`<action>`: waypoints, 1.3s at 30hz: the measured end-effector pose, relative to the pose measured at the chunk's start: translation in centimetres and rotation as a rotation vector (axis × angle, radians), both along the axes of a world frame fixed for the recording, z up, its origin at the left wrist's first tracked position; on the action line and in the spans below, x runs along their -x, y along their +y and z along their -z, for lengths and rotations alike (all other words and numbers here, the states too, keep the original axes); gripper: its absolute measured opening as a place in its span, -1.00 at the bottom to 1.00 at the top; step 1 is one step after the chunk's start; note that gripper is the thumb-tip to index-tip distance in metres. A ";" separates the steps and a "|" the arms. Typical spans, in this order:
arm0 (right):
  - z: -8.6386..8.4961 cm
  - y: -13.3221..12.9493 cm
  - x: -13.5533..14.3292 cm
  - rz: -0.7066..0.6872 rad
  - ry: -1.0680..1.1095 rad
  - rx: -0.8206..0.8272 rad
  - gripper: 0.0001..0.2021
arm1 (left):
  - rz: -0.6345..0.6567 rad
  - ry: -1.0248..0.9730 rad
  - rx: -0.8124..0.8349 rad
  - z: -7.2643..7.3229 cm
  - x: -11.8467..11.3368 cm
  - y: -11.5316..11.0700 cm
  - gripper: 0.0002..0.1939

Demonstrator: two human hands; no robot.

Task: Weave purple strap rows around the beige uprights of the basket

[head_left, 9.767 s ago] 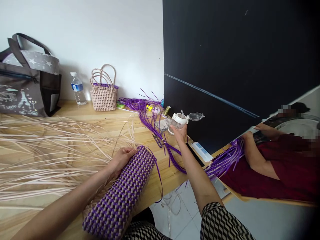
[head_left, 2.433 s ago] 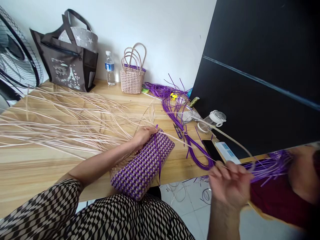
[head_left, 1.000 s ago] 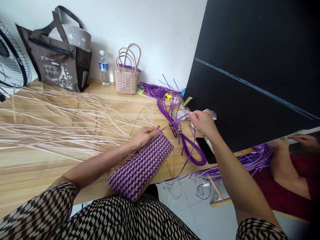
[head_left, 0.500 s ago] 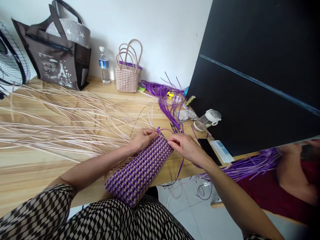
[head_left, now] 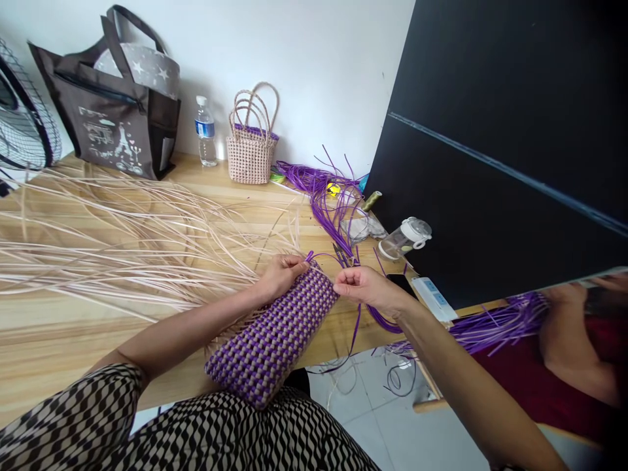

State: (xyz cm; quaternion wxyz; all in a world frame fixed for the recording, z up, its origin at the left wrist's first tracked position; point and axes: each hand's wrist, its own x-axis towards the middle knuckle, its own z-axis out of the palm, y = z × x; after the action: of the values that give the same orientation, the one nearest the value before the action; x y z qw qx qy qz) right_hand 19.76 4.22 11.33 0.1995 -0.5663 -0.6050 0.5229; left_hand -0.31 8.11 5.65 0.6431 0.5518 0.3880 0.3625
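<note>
A purple and beige woven basket (head_left: 275,333) lies tilted from my lap up onto the table edge. My left hand (head_left: 284,275) grips its far left corner, thumb on top, beside a small purple loop. At the far right corner, the fingers of my right hand (head_left: 360,288) are pinched together on a thin weaving strip, mostly hidden by the fingers. A loose purple strand arcs over the table between both hands. Long pale strips (head_left: 147,261) spread out to the left of the basket. Dark-tipped scissors (head_left: 339,254) lie just beyond my right hand.
At the back are a finished small basket (head_left: 250,157), a water bottle (head_left: 206,134) and a dark tote bag (head_left: 118,124). Purple strips (head_left: 314,180), a clear cup (head_left: 405,239) and a partly covered phone (head_left: 401,282) lie rightward. Another person's arm (head_left: 572,347) is beyond the black panel (head_left: 490,131).
My right hand has drawn slightly right, away from the basket's far edge, its fingers still pinched. My left hand and the basket have hardly moved. My right forearm now covers more of the phone.
</note>
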 end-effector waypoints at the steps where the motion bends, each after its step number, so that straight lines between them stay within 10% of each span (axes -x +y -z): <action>1: -0.1 -0.1 0.1 0.018 0.053 -0.023 -0.77 | 0.004 0.003 -0.012 0.1 0.0 0.0 -0.73; 8: 0.8 1.1 3.2 0.234 0.432 -0.226 -0.74 | 0.019 -0.003 -0.110 0.8 -0.1 0.1 -0.68; 12: 2.5 2.8 3.3 0.320 0.263 -0.296 -0.73 | 0.002 0.014 -0.146 0.6 -0.1 0.0 -0.69; 20: 1.8 3.3 3.0 0.071 -0.295 -0.559 -0.88 | 0.003 0.111 -0.331 0.9 0.0 0.0 -0.66; 29: 2.2 3.8 4.4 0.171 -0.168 -0.543 -0.67 | 0.020 0.116 -0.344 1.3 -0.3 -0.1 -0.66; 35: -0.5 4.9 5.1 0.104 -0.262 -0.454 -0.83 | 0.049 0.097 -0.319 1.7 -0.5 -0.1 -0.65; 39: -5.0 5.6 5.8 0.086 -0.057 -0.091 -0.75 | 0.072 0.120 -0.293 1.7 -0.5 -0.2 -0.64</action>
State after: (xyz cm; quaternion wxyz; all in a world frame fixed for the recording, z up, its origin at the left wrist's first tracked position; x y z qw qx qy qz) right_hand 13.97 9.82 16.34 0.2300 -0.5968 -0.6087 0.4695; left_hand 0.23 7.94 3.92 0.5438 0.6740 0.3486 0.3584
